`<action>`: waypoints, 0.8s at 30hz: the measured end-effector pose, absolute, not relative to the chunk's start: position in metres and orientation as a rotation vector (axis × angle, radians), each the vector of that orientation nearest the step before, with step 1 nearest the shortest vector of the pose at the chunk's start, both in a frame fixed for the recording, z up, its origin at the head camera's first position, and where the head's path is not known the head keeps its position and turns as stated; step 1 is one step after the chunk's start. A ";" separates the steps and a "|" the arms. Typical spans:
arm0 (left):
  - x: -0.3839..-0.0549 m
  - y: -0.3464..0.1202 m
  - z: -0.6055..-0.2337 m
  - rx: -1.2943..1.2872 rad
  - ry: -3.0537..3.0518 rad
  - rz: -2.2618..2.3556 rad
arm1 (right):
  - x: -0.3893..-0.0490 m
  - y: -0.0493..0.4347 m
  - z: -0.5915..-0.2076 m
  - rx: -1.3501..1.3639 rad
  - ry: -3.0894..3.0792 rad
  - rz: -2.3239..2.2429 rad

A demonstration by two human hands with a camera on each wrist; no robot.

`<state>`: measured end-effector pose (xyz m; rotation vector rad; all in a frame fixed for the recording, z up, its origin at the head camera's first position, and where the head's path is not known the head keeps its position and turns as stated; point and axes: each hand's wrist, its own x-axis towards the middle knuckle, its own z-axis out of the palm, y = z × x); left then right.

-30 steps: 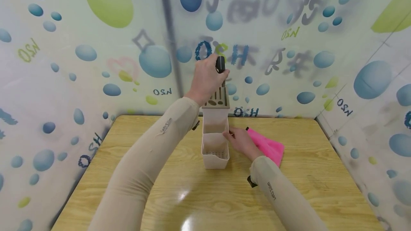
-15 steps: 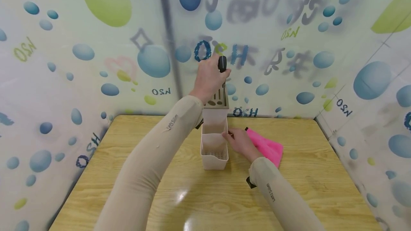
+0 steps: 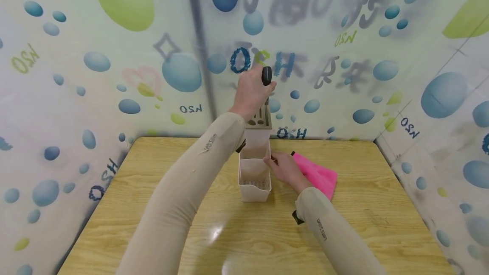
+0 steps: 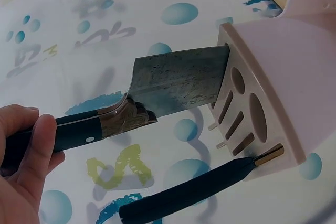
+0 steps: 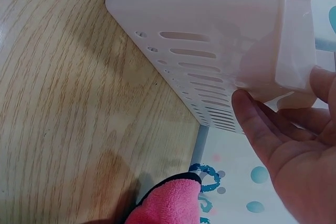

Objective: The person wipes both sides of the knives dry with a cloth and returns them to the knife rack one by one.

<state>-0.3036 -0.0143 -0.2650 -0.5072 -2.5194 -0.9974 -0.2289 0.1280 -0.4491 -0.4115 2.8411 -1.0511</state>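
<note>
My left hand (image 3: 252, 90) grips the dark handle of a cleaver (image 4: 181, 82). In the left wrist view, the end of its wide blade sits inside a slot at one end of the knife holder's slotted top (image 4: 247, 90); most of the blade shows outside. A second knife (image 4: 189, 192), with a dark handle, stands in a slot at the other end. The pale knife holder (image 3: 255, 192) has stepped front compartments and stands on the table. My right hand (image 3: 286, 169) pinches the holder's side wall, thumb and fingers on either side of it, as the right wrist view (image 5: 294, 145) shows.
A pink cloth (image 3: 317, 175) with a dark edge lies on the wooden table (image 3: 160, 224), right of the holder and beside my right hand. Patterned walls (image 3: 336, 96) close in the table at the back and sides.
My left hand and the dark handle have shifted slightly right relative to the holder, the forearm following. My right hand keeps its hold on the side wall.
</note>
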 end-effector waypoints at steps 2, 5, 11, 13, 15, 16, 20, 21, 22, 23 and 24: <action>-0.305 -0.013 -0.266 -0.502 -2.530 -1.002 | -0.229 0.128 -0.449 -0.413 2.844 -1.048; -0.306 -0.012 -0.268 -0.499 -2.529 -0.997 | -0.229 0.128 -0.450 -0.410 2.850 -1.046; -0.311 -0.010 -0.271 -0.460 -2.546 -1.012 | -0.229 0.127 -0.451 -0.417 2.857 -1.034; -0.312 -0.010 -0.272 -0.450 -2.555 -1.008 | -0.230 0.127 -0.452 -0.411 2.856 -1.036; -0.314 -0.009 -0.273 -0.453 -2.554 -1.015 | -0.230 0.127 -0.453 -0.399 2.859 -1.040; -0.314 -0.009 -0.274 -0.454 -2.556 -1.018 | -0.230 0.127 -0.452 -0.392 2.861 -1.043; -0.317 -0.008 -0.278 -0.442 -2.557 -1.050 | -0.230 0.127 -0.453 -0.401 2.876 -1.035; -0.318 -0.007 -0.280 -0.439 -2.557 -1.055 | -0.230 0.127 -0.453 -0.405 2.880 -1.039; -0.318 -0.007 -0.280 -0.436 -2.562 -1.051 | -0.230 0.127 -0.453 -0.407 2.879 -1.045; -0.319 -0.006 -0.281 -0.437 -2.564 -1.054 | -0.230 0.127 -0.453 -0.406 2.880 -1.051; -0.320 -0.006 -0.282 -0.436 -2.570 -1.052 | -0.230 0.127 -0.453 -0.406 2.876 -1.061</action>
